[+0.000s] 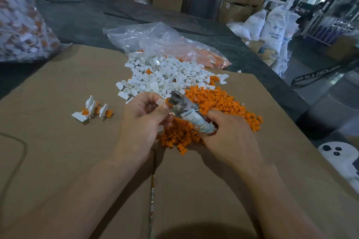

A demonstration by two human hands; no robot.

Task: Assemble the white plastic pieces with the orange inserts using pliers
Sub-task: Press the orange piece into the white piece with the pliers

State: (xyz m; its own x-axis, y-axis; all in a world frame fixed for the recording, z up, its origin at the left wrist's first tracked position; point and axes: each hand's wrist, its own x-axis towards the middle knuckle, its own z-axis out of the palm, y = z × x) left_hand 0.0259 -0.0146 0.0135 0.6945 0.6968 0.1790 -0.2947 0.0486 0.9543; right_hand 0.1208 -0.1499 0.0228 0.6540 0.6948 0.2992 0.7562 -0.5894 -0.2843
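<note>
Pinching a small white plastic piece (160,101) with an orange insert (167,101) between thumb and fingertips, the left hand (142,118) holds it at the head of grey metal pliers (179,103). The right hand (230,136) grips the cloth-wrapped handles, fingers curled round them. The pliers' long axis runs from lower right to upper left, with the head pointing up-left at the piece.

Beneath the hands lies a heap of loose orange inserts (217,103), and just behind it a heap of white pieces (165,75), both on a brown cardboard sheet (58,151). A few finished white-and-orange assemblies (91,109) sit apart to the left. A crumpled clear plastic bag (155,39) lies behind the heaps.
</note>
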